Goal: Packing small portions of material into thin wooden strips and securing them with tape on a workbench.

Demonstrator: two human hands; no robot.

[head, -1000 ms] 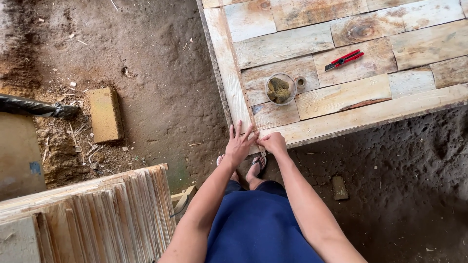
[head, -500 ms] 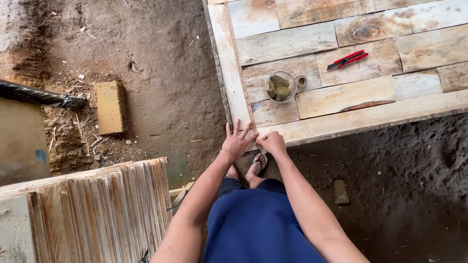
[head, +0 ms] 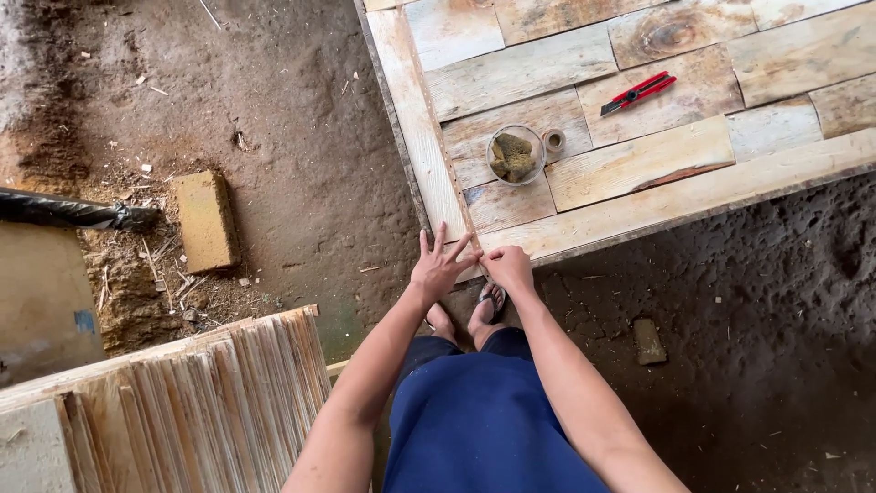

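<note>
The table (head: 639, 173), a big top of mismatched pale boards, stands on a dirt floor (head: 301, 137) and fills the upper right of the view. A stack of thin slats (head: 173, 411) lies at lower left, and a yellowish block (head: 206, 219) sits on the dirt beyond it. On the boards stand a round jar (head: 515, 155) of crumpled stuffing, a small tape roll (head: 553, 140) just beside it, and a red knife (head: 639, 92) further off.

Both hands work at the table's near corner. The left hand (head: 440, 267) lies flat, fingers spread open, pressing the edge strip (head: 422, 119). The right hand (head: 509, 267) is curled shut at the corner; whether it pinches anything I cannot tell.

Judging by this, the step is pressing or aligning the strip at the corner; the next move likely needs steady pressure while the end is fixed.
</note>
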